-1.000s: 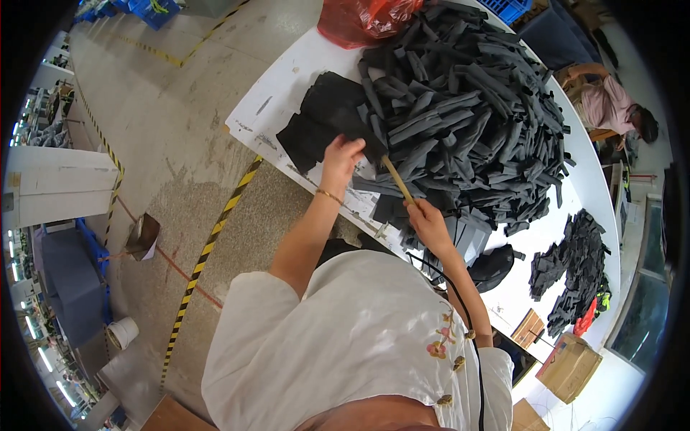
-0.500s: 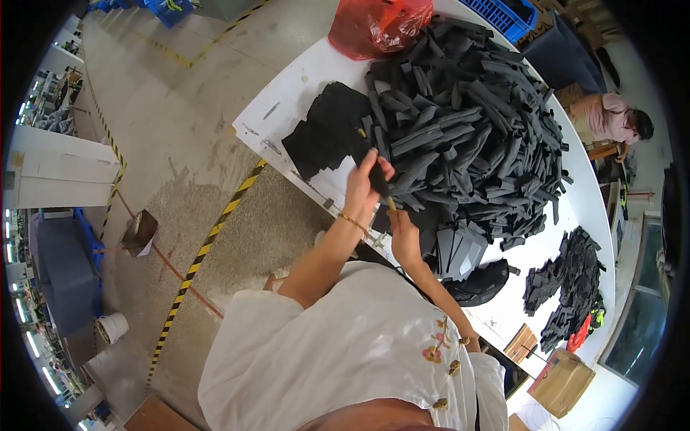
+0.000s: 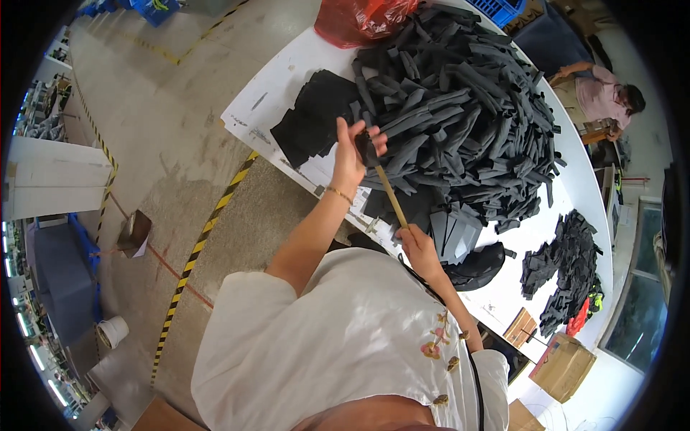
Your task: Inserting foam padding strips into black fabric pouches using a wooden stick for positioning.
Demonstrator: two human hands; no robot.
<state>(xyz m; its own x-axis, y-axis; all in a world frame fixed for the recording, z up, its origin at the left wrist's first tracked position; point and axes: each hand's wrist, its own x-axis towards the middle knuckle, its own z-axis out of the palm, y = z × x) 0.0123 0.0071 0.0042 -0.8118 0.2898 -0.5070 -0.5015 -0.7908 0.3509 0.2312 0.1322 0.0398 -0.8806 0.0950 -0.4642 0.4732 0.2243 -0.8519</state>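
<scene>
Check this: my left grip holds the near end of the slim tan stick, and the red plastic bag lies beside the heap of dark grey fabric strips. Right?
No: the head view shows your right grip holding that end of the slim tan stick. The red plastic bag lies beside the heap of dark grey fabric strips.

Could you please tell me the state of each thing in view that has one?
Thin tan stick: slanted, far end inside or against a black fabric piece.
Right hand: closed around the stick.
Left hand: open, fingers spread, at the fabric piece.
Flat black fabric pieces: lying flat.
Large heap of dark grey fabric strips: loosely piled.
Translucent red plastic bag: crumpled, cut off by the picture's edge.
White table: scuffed.
</scene>
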